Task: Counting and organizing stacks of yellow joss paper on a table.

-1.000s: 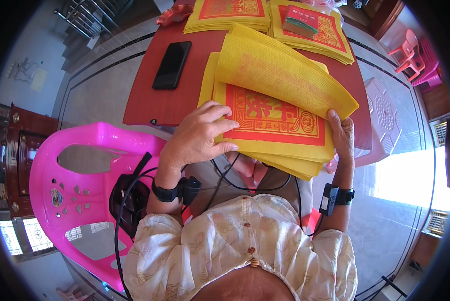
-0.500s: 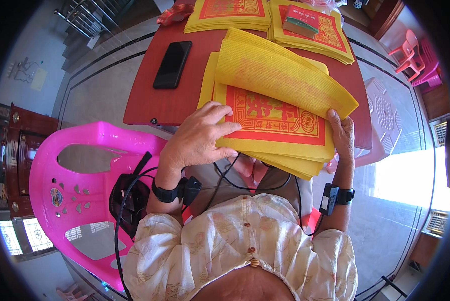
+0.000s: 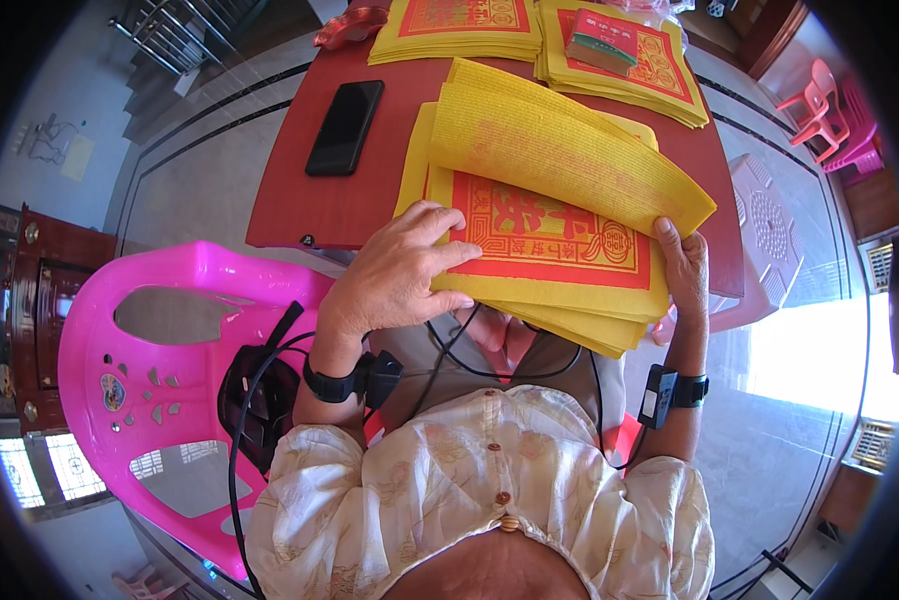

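Observation:
A loose stack of yellow paper sheets [image 3: 539,280] with red printing lies over the near edge of the red table, its upper sheets folded back [image 3: 549,140] to show their paler printed undersides. My left hand [image 3: 404,260] rests on the stack's left side, fingers apart on the top printed sheet and thumb at the near edge. On the right, my right hand [image 3: 684,260] grips the folded-back sheets at their corner, thumb on top and the other fingers mostly hidden.
The red table [image 3: 289,210] also holds a black phone [image 3: 344,127], two yellow paper piles [image 3: 449,40], a small red-and-green packet [image 3: 601,40] and a red dish [image 3: 344,28]. A pink chair [image 3: 119,330] with a black bag is at left; a plastic stool [image 3: 764,215] is right.
The raised upper edge of the folded-back sheets has sunk slightly. My hands stay almost in place, with only a slight shift of the left fingers.

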